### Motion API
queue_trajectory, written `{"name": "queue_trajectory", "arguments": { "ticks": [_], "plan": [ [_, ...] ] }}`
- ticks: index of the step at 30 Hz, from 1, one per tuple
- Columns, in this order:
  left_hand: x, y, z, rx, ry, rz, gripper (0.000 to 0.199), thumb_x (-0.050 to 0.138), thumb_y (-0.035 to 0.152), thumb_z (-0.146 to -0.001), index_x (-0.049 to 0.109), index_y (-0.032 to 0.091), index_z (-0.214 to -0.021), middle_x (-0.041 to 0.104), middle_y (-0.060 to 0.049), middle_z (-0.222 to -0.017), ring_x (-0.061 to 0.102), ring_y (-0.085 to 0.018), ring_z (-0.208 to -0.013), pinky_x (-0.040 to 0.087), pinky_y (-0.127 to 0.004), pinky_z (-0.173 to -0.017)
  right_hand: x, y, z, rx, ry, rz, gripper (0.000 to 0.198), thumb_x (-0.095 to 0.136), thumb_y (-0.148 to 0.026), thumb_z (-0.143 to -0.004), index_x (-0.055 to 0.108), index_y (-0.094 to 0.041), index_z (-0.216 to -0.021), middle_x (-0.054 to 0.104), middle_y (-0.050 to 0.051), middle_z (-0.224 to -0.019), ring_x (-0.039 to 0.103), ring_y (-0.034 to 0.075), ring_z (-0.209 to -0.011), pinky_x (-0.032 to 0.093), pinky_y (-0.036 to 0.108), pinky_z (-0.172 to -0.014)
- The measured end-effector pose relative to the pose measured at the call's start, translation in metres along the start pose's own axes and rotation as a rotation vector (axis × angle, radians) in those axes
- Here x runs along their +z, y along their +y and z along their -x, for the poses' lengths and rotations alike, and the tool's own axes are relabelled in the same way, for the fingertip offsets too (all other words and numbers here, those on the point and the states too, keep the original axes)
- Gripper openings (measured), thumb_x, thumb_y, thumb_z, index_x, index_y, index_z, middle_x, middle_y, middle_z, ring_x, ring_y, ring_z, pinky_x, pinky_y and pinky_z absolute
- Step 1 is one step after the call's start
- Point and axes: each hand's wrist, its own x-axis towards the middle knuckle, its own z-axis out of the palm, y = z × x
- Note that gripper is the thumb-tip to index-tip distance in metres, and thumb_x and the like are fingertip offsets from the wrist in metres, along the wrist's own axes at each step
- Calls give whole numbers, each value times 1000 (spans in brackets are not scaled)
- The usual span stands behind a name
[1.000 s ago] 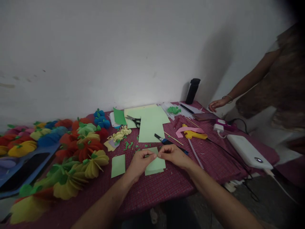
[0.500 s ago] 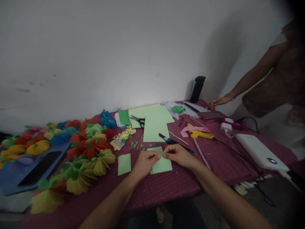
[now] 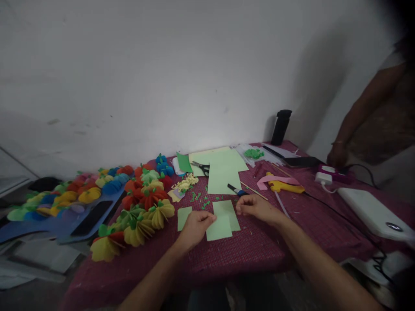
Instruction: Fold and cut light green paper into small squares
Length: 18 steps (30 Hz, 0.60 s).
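Note:
My left hand [image 3: 197, 227] pinches the left edge of a pale green paper square [image 3: 221, 230] just above the table. A second pale green square [image 3: 236, 219] shows partly beneath it. To the left, another green paper piece [image 3: 184, 217] lies flat, its lower right side covered by my left hand. My right hand [image 3: 256, 209] is apart from the paper, with curled fingers and nothing visible in them. Directly behind it lies a utility knife [image 3: 236, 189], partly hidden by the hand. Larger pale green sheets [image 3: 223, 175] and black-handled scissors [image 3: 202, 167] lie farther back.
Colourful paper pumpkins [image 3: 151, 196] crowd the left side. Green scraps [image 3: 198, 199] lie behind the squares. On the right are a yellow glue gun [image 3: 285, 186], a pink strip [image 3: 275, 178], a white power bank [image 3: 372, 211] and a black bottle [image 3: 281, 127]. Another person's arm [image 3: 366, 103] hangs beyond.
My right hand has moved right, away from the paper and my left hand. The upper square now sits askew over the lower one. The camera view has shifted left; the other person's hand has drawn back.

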Motion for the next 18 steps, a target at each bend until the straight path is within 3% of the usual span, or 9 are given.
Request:
{"name": "queue_trajectory", "arguments": {
  "ticks": [3, 9, 12, 15, 18],
  "plan": [
    [3, 6, 12, 22, -16, -22, 32, 49, 40, -75, 64, 13, -65, 51, 2, -54, 40, -11, -51, 29, -19, -48, 16, -13, 7, -56, -88, 96, 19, 56, -34, -69, 61, -16, -75, 55, -1, -64, 45, 11, -57, 34, 22, -53],
    [12, 14, 30, 70, -17, -51, 31, 48, 37, -76, 62, 14, -61, 46, 4, -49, 37, -9, -48, 25, -19, -46, 48, -18, 16, -68, -160, 149, 16, 55, -29, -70, 61, -15, -65, 48, -4, -53, 39, 9, -49, 29, 21, -47],
    [9, 11, 38, 23, -38, -11, 30, 49, 36, -75, 60, 14, -58, 47, 4, -47, 38, -9, -46, 25, -19, -45, 48, -15, 19, -61, -191, 128, 13, 55, -25, -69, 61, -15, -64, 49, -3, -53, 39, 9, -50, 30, 21, -49],
    [-2, 9, 46, -56, -52, 70, 28, 49, 36, -75, 61, 14, -63, 57, 0, -53, 50, -12, -49, 32, -20, -47, 40, -14, 22, -38, -189, 75, 12, 57, -24, -68, 60, -14, -62, 49, -4, -53, 39, 8, -50, 30, 21, -49],
    [-14, 9, 51, -127, 54, 162, 27, 50, 37, -74, 60, 12, -71, 64, -6, -65, 58, -16, -57, 36, -21, -50, 33, -15, 25, -22, -135, -4, 13, 58, -25, -68, 58, -14, -60, 47, -4, -52, 39, 8, -49, 29, 21, -49]
  ]
}}
